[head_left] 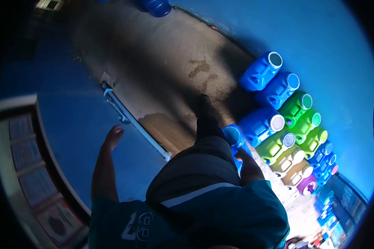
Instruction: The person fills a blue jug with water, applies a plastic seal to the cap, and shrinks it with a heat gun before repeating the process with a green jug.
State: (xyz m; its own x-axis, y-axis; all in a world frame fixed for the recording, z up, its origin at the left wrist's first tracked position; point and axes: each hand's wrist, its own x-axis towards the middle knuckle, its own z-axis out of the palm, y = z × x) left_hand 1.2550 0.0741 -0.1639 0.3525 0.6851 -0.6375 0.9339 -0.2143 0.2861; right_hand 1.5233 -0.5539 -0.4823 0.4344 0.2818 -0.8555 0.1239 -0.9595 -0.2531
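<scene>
At my right side, my right hand (242,155) is closed on a blue plastic jug (232,135), which hangs beside my leg. Its round top faces up toward me, and my leg and arm hide much of its body. My left hand (114,135) is out to the left, near the blue wall, with its fingers curled in and nothing visible in it. Just right of the jug stands a larger blue jug (262,124), the closest of the group along the right wall.
Blue, green, yellow and purple jugs, such as this green one (296,108), line the right wall. A pale pipe (139,131) runs along the left wall's foot. Framed sheets (35,178) hang at left. Another blue container (157,6) stands ahead. Damp marks (200,66) spot the floor.
</scene>
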